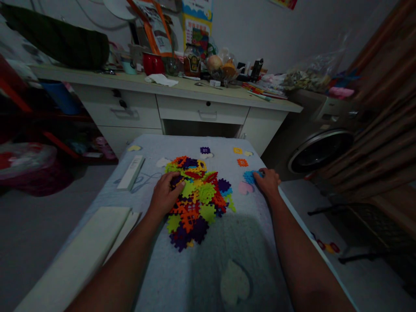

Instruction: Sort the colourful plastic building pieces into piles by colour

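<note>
A heap of colourful notched plastic building pieces (191, 208) lies on the cloth-covered table, in green, purple, orange, red and yellow. My left hand (166, 193) rests on the heap's left side, thumb and fingers apart around a purple piece (176, 181); no firm grip shows. At the table's right edge, my right hand (269, 181) has its fingers closed on a blue piece (248, 176). Single pieces lie apart from the heap: a purple square (205, 150), a yellow square (238, 151) and an orange square (242, 162).
A long white box (131, 173) lies at the table's left, with white boards (81, 255) nearer me. Beyond stands a white drawer cabinet (185, 106) topped with jars, a red mug (153, 64) and papers. A washing machine (312, 125) stands right.
</note>
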Demonstrator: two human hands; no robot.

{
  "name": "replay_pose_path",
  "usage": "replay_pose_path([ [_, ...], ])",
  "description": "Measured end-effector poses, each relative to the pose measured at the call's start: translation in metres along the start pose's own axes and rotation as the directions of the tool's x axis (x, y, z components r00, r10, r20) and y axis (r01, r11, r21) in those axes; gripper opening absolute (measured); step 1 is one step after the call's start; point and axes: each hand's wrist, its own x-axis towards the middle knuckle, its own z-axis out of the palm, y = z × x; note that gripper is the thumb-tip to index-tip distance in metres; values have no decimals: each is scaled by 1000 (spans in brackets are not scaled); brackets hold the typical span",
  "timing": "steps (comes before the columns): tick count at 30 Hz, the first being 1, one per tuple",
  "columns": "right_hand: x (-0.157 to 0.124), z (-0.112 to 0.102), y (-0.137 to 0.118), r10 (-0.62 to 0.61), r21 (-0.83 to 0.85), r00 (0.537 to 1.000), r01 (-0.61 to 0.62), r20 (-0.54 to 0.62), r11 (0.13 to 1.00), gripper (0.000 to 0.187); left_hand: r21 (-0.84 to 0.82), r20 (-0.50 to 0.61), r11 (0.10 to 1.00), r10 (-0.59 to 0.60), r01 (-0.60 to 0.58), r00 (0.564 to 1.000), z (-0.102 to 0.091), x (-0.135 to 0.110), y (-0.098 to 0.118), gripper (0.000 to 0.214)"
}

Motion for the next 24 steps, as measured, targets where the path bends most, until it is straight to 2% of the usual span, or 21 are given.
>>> replay_pose_path([
  [3, -4, -3, -11, -119, 89, 990, 126, -78, 988, 43, -3, -3, 1000, 4, -4, 1000, 0, 0, 0, 42],
  [5, -9, -5, -23, -283, 198, 958, 286, -40, 938, 36, -6, -1, 1000, 4, -4, 1000, 0, 0, 1, 42],
  [6, -11, -5, -30, -385, 261, 923, 370, 8, 892, 32, -6, 1, 1000, 3, -3, 1000, 0, 0, 1, 42],
  [8, -18, -4, -42, -588, 379, 800, 510, 120, 772, 29, -6, 2, 1000, 1, -1, 1000, 0, 1, 2, 43],
  [11, -27, -2, -55, -767, 482, 596, 613, 238, 626, 45, -4, -4, 1000, -7, 7, 1000, 0, 1, 1, 42],
  [13, -32, 0, -59, -799, 495, 530, 633, 283, 595, 55, -3, -3, 1000, -7, 7, 1000, 0, 1, 1, 42],
  [15, -35, 1, -60, -799, 486, 515, 637, 311, 599, 57, -5, 0, 1000, -1, 1, 1000, 0, 1, 1, 41],
  [18, -36, 3, -59, -795, 490, 520, 628, 314, 604, 51, -11, -1, 1000, 4, -4, 1000, 0, 1, 1, 41],
  [22, -34, 5, -58, -814, 586, 525, 587, 250, 559, 33, -20, -4, 1000, -1, 1, 1000, 0, 1, 2, 40],
  [24, -33, 6, -58, -812, 658, 545, 536, 208, 529, 24, -22, -3, 1000, -6, 6, 1000, 0, 0, 1, 40],
])
